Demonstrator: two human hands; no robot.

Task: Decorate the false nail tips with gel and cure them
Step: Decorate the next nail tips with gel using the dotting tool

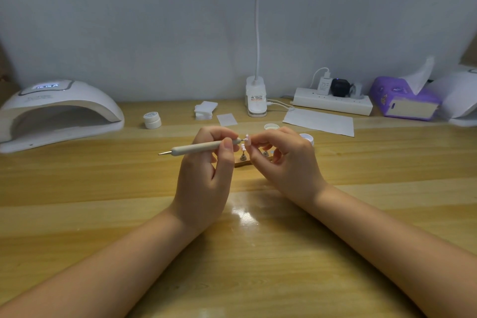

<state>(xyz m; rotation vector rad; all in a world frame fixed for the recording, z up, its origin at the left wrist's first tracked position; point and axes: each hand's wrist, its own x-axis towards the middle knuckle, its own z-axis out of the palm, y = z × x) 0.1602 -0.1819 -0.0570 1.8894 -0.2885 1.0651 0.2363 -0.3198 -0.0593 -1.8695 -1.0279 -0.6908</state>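
left hand (206, 162): raised over the counter, thumb and fingers pinching a beige dotting pen (204, 147) near its right end; the pen lies roughly level, its bare metal tip pointing left.
right hand (286, 160): fingertips pinched on a small pink false nail tip (247, 138), held just at the pen's working end; whether pen and tip touch cannot be told.
nail stand (244, 160): a small wooden base between the two hands, with little metal pegs; another pale tip (243, 147) sits on the left peg, below the held one.
gel pots: one closed white jar (152, 120) left of centre; an open jar (307, 138) just behind the right hand, its lid (271, 126) lying nearby.
curing lamp (55, 111): white arched nail lamp at far left, display lit, opening facing the person.
counter (247, 253): glossy light wood.
back edge: stack of white wipes (205, 109), clip-on desk lamp (255, 100), power strip (333, 104) with plugs, sheet of paper (318, 121), purple tissue box (402, 100).
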